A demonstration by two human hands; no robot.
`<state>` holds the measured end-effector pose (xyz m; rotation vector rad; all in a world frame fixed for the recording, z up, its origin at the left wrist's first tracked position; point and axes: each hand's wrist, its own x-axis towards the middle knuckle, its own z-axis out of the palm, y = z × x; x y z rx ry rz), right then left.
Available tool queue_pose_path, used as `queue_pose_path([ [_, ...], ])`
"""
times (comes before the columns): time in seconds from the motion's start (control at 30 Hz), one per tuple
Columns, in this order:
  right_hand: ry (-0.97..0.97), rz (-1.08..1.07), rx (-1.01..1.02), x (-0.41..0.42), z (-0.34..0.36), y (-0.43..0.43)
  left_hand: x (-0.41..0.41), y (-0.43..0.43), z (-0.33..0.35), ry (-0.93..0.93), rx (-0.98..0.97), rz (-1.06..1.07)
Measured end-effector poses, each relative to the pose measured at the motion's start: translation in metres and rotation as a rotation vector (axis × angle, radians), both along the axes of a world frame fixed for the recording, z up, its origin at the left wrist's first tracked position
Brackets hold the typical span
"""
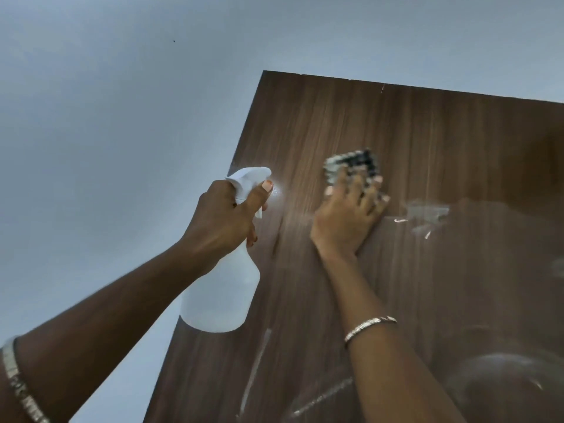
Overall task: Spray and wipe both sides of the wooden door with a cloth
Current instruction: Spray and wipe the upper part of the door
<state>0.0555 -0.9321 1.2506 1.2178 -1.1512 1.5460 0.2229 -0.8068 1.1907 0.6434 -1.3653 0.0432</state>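
Overhead, the left hand (225, 215) gripped a spray bottle (222, 294), seemingly misting the wooden door (396, 132); the right hand (345, 221), fingers spread, pressed the cloth (354, 163) flat. The next move called for wiping the sprayed area.

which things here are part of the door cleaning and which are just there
Part of the job:
door
bottle, gripped by the left hand
cloth, pressed to the door under the right hand

Just there:
wall beside the door
right bracelet
left bracelet
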Motion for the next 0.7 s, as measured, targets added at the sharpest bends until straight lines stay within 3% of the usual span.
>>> queue_pose_path([
  [0.1,0.409,-0.022,0.039,0.003,-0.002,-0.006,-0.022,0.005,0.001,-0.003,-0.045,-0.021],
  [0.2,0.549,-0.012,0.072,-0.037,0.002,0.0,-0.042,0.007,0.001,0.021,-0.032,-0.047],
  [0.3,0.402,-0.029,0.036,-0.109,0.003,0.001,-0.064,0.007,0.0,0.047,0.008,-0.089],
  [0.4,0.111,-0.056,-0.043,-0.181,-0.004,0.009,-0.085,0.009,0.001,0.043,0.007,-0.085],
  [0.53,-0.188,0.004,-0.018,-0.203,-0.005,0.016,-0.11,0.011,0.002,0.033,0.023,-0.093],
  [0.6,-0.204,0.011,-0.028,-0.181,-0.001,0.015,-0.123,0.011,0.002,0.03,0.018,-0.082],
  [0.7,0.085,0.005,-0.043,-0.144,-0.001,0.01,-0.144,0.01,0.001,0.025,0.034,-0.046],
])
